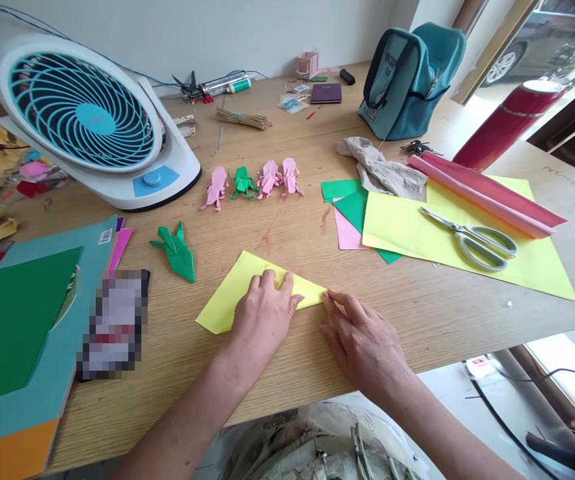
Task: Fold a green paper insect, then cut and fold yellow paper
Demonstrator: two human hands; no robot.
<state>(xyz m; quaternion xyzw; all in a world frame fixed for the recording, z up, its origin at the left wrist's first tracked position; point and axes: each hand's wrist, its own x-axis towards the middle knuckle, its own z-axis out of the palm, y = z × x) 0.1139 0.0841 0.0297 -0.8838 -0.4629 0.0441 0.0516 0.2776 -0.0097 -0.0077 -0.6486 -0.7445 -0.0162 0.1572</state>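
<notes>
A folded sheet of yellow paper (222, 293) lies on the table in front of me, tapering to a point on its right. My left hand (264, 310) rests on top of it, fingers spread and pressing it against the wood, thumb out to the side. At the pointed right end, my right hand (362, 337) pinches the paper's tip between thumb and fingers. Beyond the sheet, to the left, is a green folded paper figure (176, 252). Farther back stand pink paper figures (216, 189) and a green paper frog (242, 183) in a row.
Scissors (472, 237) lie on yellow sheets (402, 227) at right, near a red paper roll (487, 193), cloth (382, 167), red thermos (510, 123) and teal bag (412, 87). On the left are a fan (152, 180), a blurred-out phone (114, 320) and colored paper (17, 320).
</notes>
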